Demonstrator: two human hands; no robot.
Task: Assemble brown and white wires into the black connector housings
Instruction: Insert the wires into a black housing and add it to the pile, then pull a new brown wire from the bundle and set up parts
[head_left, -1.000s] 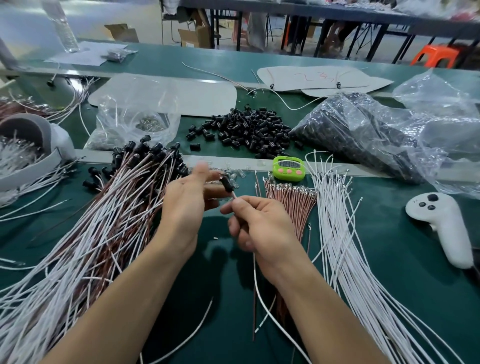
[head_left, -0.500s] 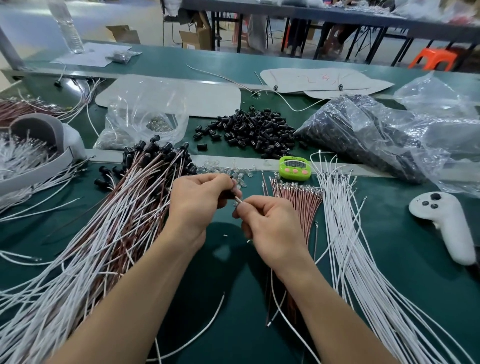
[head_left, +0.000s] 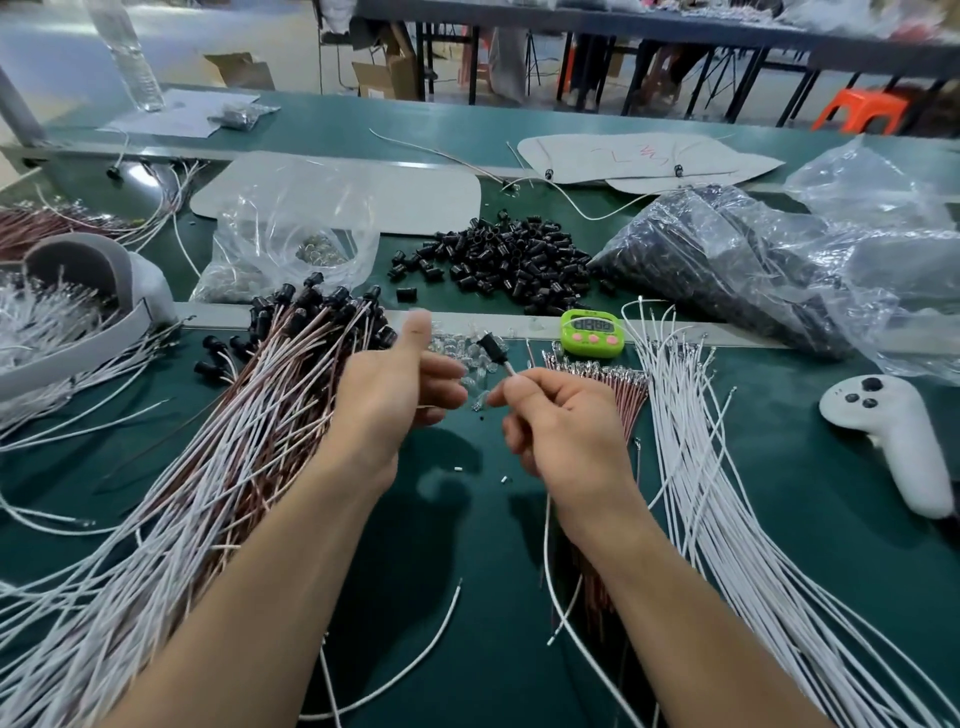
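The right hand (head_left: 566, 423) is pinching a thin white wire (head_left: 509, 370) just below the small black plastic connector housing (head_left: 491, 349), holding it above the green worktop (head_left: 467, 545). The left hand (head_left: 387, 395) is hovering alongside, thumb raised, fingers loose, gripping nothing. The light, floppy wire is likely needing a grip near its tip.

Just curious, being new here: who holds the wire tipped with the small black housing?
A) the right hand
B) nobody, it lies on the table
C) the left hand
A: the right hand pinches the wire just below the black housing; the left hand is apart from it.
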